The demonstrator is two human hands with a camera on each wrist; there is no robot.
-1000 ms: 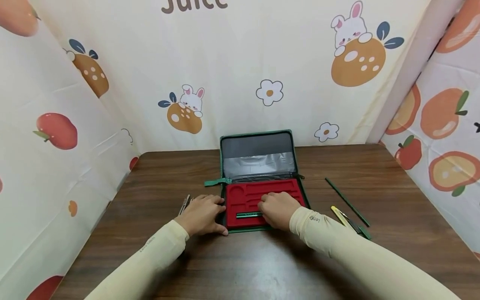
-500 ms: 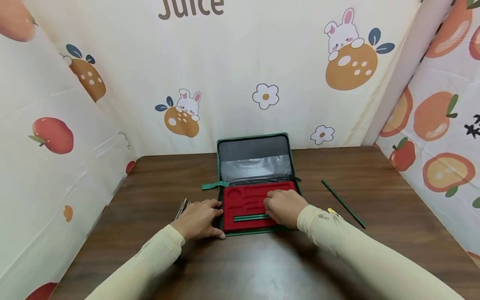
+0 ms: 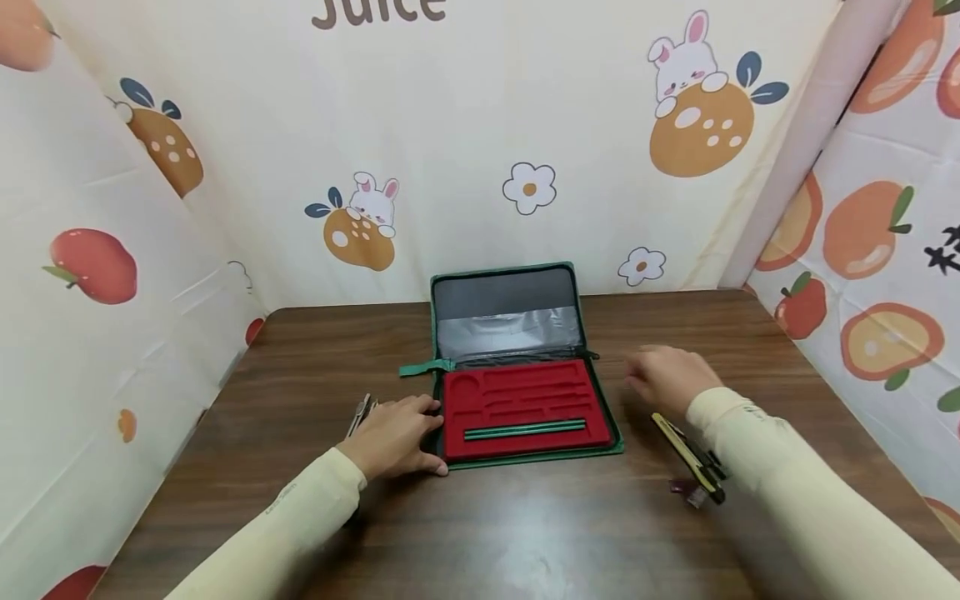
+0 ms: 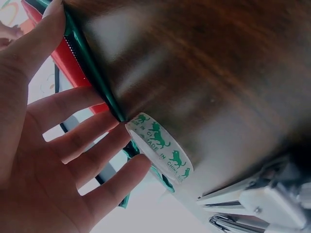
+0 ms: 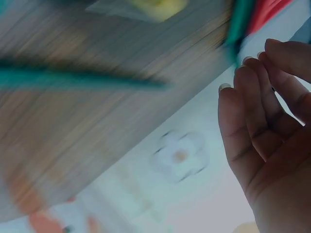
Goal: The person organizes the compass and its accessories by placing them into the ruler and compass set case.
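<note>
Worktop [image 3: 517, 533], one, dark wood grain, before you. Zip case [image 3: 506, 295], one, green-edged, lying opened out, lid raised at the far side. Moulded insert [image 3: 525, 447], red, seated in the case, with shaped recesses. Left hand [image 3: 399, 435], yours: fingers extended and spread, touching the case's left edge, nothing in its grip. Right hand [image 3: 670, 377], yours: to the right of the case, fingers loosely bent, grip holding nothing. Paired green sticks [image 3: 525, 429], side by side in the insert's nearest long recess, axis running left to right. Loose green stick [image 5: 82, 80], one, blurred, lying on the worktop: your right hand is the nearer; in the right wrist view the stick's visible end points towards those fingers, apart from them, its length running away from them. Not made out in the head view. Yellow cutter [image 3: 685, 454], one, to the near side of your right hand, axis slanting towards you and rightward; a dark slim item [image 3: 703, 458] beside it, partly hidden. Metal instruments [image 4: 282, 208], near your left hand. Tape roll [image 4: 163, 148], one, printed green, on edge by your left fingertips. Small maroon piece [image 3: 681, 486], by the cutter, too small to identify.
</note>
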